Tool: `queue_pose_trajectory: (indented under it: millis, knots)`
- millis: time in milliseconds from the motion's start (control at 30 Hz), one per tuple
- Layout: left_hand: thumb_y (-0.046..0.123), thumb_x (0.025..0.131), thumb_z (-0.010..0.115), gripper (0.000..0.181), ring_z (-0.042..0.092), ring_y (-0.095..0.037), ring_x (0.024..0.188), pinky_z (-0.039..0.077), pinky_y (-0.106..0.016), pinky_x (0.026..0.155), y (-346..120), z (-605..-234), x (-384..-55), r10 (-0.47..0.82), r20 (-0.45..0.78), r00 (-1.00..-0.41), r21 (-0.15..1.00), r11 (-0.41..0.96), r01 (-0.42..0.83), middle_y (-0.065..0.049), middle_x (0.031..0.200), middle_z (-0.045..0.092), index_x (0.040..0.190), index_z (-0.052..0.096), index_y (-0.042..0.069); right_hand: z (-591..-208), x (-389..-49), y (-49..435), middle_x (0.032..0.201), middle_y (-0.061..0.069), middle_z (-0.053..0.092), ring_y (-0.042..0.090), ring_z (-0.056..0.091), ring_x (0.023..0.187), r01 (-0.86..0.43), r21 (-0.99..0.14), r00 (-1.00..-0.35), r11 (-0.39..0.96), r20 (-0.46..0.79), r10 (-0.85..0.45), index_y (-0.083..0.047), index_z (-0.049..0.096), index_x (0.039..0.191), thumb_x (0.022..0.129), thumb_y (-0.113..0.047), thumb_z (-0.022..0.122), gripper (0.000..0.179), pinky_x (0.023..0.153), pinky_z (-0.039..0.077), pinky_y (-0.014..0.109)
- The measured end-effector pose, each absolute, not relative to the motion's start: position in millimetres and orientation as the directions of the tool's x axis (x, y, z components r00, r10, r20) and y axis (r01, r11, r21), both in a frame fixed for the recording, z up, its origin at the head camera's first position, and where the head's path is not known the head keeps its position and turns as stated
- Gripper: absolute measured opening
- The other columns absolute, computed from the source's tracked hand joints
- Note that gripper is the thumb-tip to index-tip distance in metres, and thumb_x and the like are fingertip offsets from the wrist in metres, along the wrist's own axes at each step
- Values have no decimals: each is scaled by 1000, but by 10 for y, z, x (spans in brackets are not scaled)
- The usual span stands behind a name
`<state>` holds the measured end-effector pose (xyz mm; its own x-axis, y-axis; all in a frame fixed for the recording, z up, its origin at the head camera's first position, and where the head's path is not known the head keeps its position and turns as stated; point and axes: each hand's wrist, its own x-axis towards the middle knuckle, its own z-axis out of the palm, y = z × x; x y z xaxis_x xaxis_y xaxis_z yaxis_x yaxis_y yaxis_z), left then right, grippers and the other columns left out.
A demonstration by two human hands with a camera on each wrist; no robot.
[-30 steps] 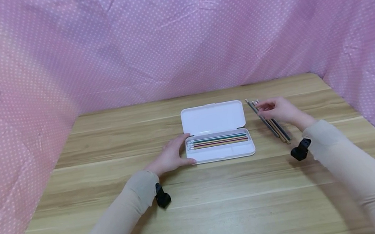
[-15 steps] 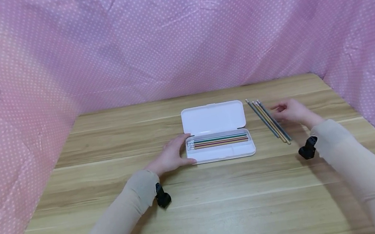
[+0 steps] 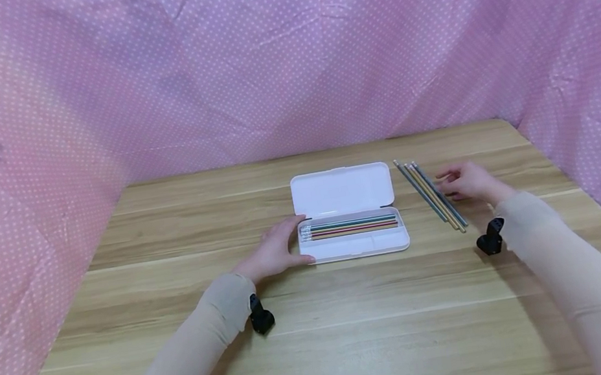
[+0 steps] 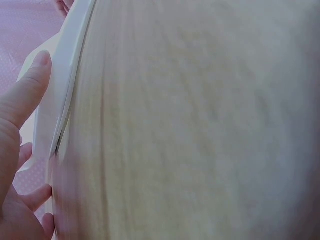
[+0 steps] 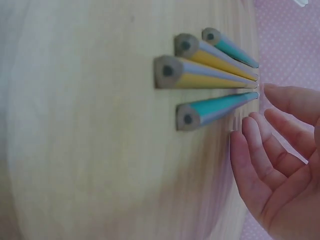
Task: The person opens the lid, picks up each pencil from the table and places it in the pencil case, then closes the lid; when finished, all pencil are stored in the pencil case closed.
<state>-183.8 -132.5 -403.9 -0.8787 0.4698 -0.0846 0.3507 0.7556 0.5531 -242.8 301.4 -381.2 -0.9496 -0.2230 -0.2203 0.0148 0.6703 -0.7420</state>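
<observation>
A white pencil case [image 3: 346,251] lies open on the table, its lid folded back. Several pencils [image 3: 354,227] lie side by side in its rear compartment, eraser ends to the left. My left hand [image 3: 272,251] holds the case's left end, thumb at the front corner and fingers at the back. To the right, several loose pencils [image 3: 425,191] lie slanted; in the right wrist view, yellow pencils [image 5: 215,77] and teal pencils [image 5: 220,105] show flat, unsharpened ends. My right hand [image 3: 470,180] is just right of these, fingers loosely bent and nothing between them.
The wood-grain table [image 3: 325,341] is backed and flanked by pink dotted cloth [image 3: 270,68]. The raised lid [image 3: 342,190] stands at the case's far side. A small black camera sits on each wrist, the right camera [image 3: 490,237] near the pencils' lower ends.
My right hand has moved from above the loose pencils to their right side, uncovering them. My left hand and the case have stayed in place.
</observation>
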Motion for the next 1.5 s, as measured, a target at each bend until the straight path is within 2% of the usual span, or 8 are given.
queue_pose_trajectory:
  millis: [167, 400, 767, 1167, 1500]
  knots:
    - [43, 74, 79, 94, 29, -30, 140, 18, -60, 111, -1328, -4047, -1837, 471, -76, -879, 554, 752, 356, -8, 151, 35, 149, 29, 15, -3897, -2474, 3077, 91, 11, 62, 7, 59, 73, -18, -793, -948, 609, -181, -263, 12, 50, 122, 86, -23, 68, 53, 63, 54, 23]
    - [43, 74, 79, 92, 30, -29, 140, 19, -60, 111, -1323, -4033, -1824, 470, -78, -879, 557, 752, 352, -6, 151, 36, 148, 31, 18, -3862, -2463, 3000, 102, 17, 60, 7, 58, 78, 21, -720, -947, 694, -237, -217, 14, 46, 128, 92, -14, 62, 48, 69, 54, 23]
    - [44, 74, 79, 91, 32, -29, 139, 21, -59, 111, -1326, -4045, -1827, 479, -84, -874, 562, 747, 355, -6, 150, 37, 147, 32, 18, -3863, -2439, 2970, 87, 9, 59, 6, 54, 70, 5, -699, -945, 715, -238, -226, 17, 49, 121, 88, -1, 60, 40, 61, 50, 20]
    - [42, 74, 79, 94, 29, -30, 140, 18, -59, 112, -1320, -4009, -1820, 466, -95, -880, 549, 762, 344, -7, 152, 34, 149, 28, 16, -3818, -2467, 3036, 84, 5, 56, 10, 55, 71, 9, -644, -918, 765, -309, -249, 15, 50, 121, 84, -1, 61, 41, 61, 53, 26]
    - [43, 74, 78, 94, 28, -30, 140, 18, -61, 111, -1317, -3998, -1823, 467, -95, -879, 551, 760, 344, -7, 152, 34, 149, 28, 16, -3809, -2446, 3048, 86, 7, 59, 10, 55, 72, -5, -646, -916, 763, -302, -262, 15, 50, 120, 83, 0, 57, 41, 61, 52, 27]
